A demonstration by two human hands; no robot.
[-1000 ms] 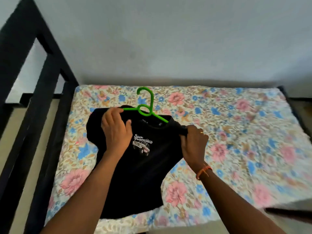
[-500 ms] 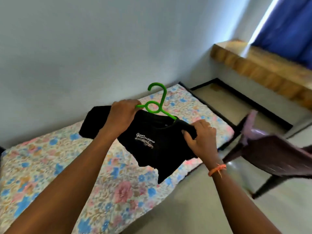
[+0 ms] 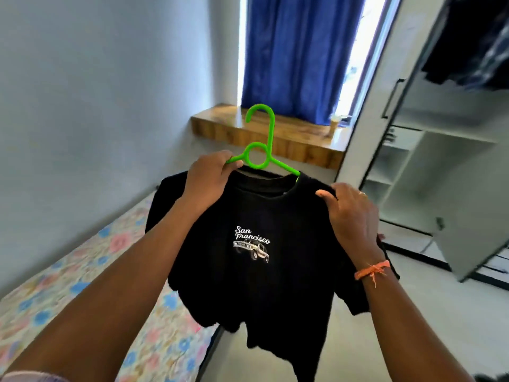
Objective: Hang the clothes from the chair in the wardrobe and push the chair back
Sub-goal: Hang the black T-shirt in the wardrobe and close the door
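Note:
A black T-shirt (image 3: 264, 277) with a white "San Francisco" car print hangs on a green plastic hanger (image 3: 259, 153), held up in the air in front of me. My left hand (image 3: 209, 177) grips the hanger's left arm together with the shirt's left shoulder. My right hand (image 3: 349, 210) grips the shirt's right shoulder, over the hanger's hidden right arm. The open wardrobe (image 3: 429, 166) stands at the right, with white shelves and dark clothes (image 3: 476, 51) hanging at its top. The chair is out of sight.
A bed with a floral sheet (image 3: 82, 293) lies at the lower left along the wall. A wooden window ledge (image 3: 289, 139) with a small cup sits under blue curtains (image 3: 300, 53). An open grey wardrobe door (image 3: 473, 224) juts out at right.
I have lifted the shirt on its hanger off the bed and turned right. The view swung from the bed to the window and the open wardrobe. Both hands keep their grip.

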